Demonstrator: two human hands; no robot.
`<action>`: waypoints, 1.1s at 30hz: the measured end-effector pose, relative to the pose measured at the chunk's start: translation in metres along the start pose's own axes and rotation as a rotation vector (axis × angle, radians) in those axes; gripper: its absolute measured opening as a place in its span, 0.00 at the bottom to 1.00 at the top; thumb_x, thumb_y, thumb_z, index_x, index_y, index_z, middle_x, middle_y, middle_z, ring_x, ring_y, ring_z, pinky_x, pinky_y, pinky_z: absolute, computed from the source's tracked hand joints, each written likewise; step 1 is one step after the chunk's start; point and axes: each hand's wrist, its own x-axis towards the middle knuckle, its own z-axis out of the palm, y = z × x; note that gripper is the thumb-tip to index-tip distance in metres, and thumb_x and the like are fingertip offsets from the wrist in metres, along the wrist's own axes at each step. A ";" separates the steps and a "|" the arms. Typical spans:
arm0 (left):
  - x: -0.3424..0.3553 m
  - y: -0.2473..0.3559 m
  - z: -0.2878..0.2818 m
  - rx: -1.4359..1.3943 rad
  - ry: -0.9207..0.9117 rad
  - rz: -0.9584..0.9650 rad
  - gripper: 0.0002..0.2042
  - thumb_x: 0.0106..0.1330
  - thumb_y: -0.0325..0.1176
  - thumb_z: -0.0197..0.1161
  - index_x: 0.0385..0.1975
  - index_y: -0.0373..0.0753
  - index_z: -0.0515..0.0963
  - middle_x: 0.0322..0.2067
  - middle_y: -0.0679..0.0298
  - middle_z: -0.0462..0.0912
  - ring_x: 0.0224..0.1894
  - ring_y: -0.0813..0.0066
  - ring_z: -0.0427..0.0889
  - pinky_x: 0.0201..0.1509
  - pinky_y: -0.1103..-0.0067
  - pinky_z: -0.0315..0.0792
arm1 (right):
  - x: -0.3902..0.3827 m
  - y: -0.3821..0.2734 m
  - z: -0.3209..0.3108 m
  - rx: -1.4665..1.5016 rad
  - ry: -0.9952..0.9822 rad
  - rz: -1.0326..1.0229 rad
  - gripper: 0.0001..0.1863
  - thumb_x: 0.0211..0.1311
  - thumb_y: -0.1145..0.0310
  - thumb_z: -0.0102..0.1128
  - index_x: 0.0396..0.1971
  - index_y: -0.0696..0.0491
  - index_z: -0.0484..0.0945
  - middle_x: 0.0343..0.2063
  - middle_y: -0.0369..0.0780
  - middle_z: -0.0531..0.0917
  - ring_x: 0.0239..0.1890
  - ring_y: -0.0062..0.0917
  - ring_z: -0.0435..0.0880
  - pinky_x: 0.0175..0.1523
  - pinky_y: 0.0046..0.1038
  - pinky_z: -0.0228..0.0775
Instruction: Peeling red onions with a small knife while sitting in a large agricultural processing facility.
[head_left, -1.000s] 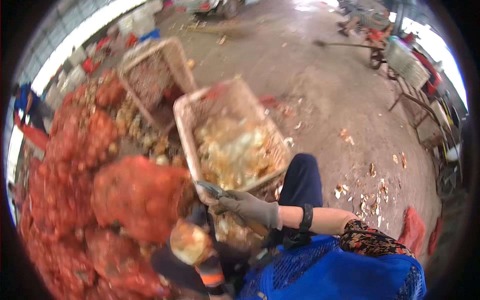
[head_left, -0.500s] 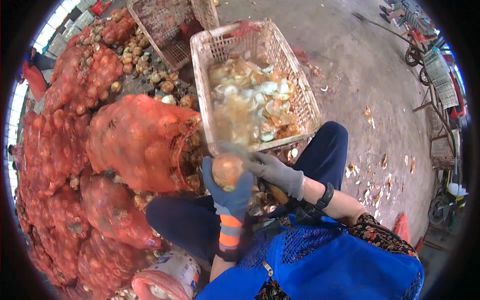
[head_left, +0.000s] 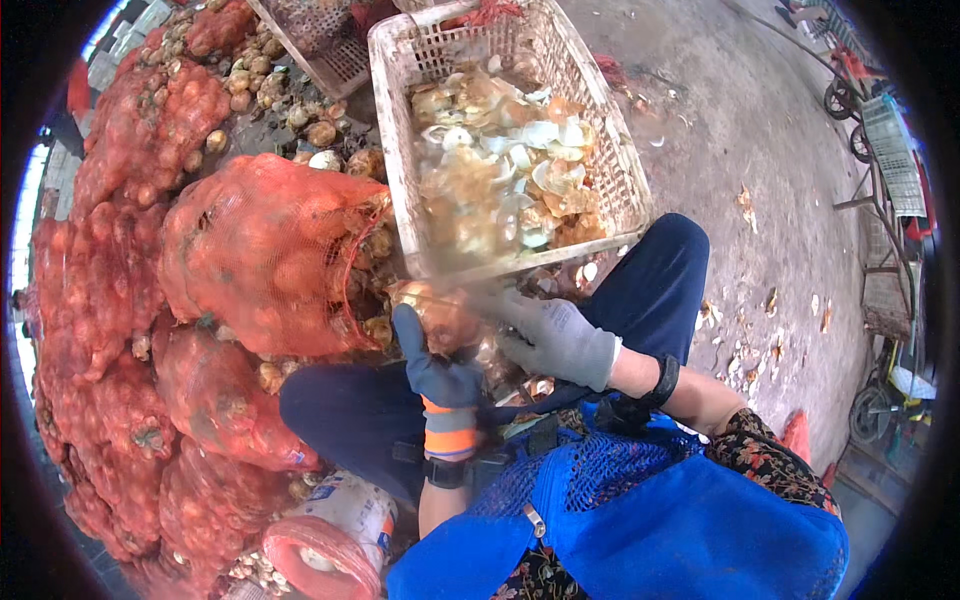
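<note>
My left hand (head_left: 437,372), in a blue-grey glove with an orange-banded cuff, is closed round a brown-skinned onion (head_left: 447,322) just in front of the crate. The grey-gloved right hand (head_left: 562,340) is at the onion's right side, its fingers curled and smeared by motion; whatever they grip cannot be made out. Beyond both hands stands a dirty white plastic crate (head_left: 625,185) with loose onion skins and pale peel pieces (head_left: 545,150) inside. Left of the onion lies a red mesh sack (head_left: 265,255) of onions, its open mouth facing my hands.
More full red mesh sacks (head_left: 95,290) are piled along the left. Loose onions (head_left: 270,88) lie behind them, beside a second crate (head_left: 325,50). A white bucket (head_left: 355,520) with red mesh stands by my left knee. Peel scraps (head_left: 770,300) dot the concrete floor at right.
The left hand and onion have shifted slightly up and left in view, with the onion tilted. My right hand has moved slightly right. The whole view has shifted a little.
</note>
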 end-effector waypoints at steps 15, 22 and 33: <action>0.007 -0.013 0.012 0.178 0.136 0.177 0.22 0.63 0.54 0.53 0.46 0.43 0.72 0.39 0.65 0.76 0.40 0.70 0.76 0.45 0.73 0.73 | -0.005 0.007 0.004 -0.151 -0.023 0.177 0.23 0.55 0.66 0.55 0.51 0.53 0.65 0.38 0.48 0.77 0.38 0.44 0.78 0.39 0.40 0.71; 0.013 -0.016 0.016 0.294 0.180 0.290 0.21 0.63 0.54 0.53 0.43 0.41 0.71 0.37 0.63 0.75 0.38 0.69 0.75 0.42 0.74 0.73 | -0.004 -0.012 -0.007 -0.267 -0.133 0.272 0.19 0.55 0.68 0.50 0.48 0.53 0.64 0.37 0.50 0.78 0.32 0.44 0.81 0.36 0.44 0.72; 0.017 -0.010 0.016 0.282 0.311 0.270 0.20 0.63 0.47 0.56 0.47 0.39 0.71 0.42 0.63 0.74 0.41 0.72 0.76 0.43 0.74 0.74 | 0.009 -0.010 -0.001 -0.281 -0.192 0.369 0.10 0.55 0.74 0.48 0.38 0.54 0.71 0.35 0.48 0.79 0.39 0.42 0.80 0.42 0.39 0.73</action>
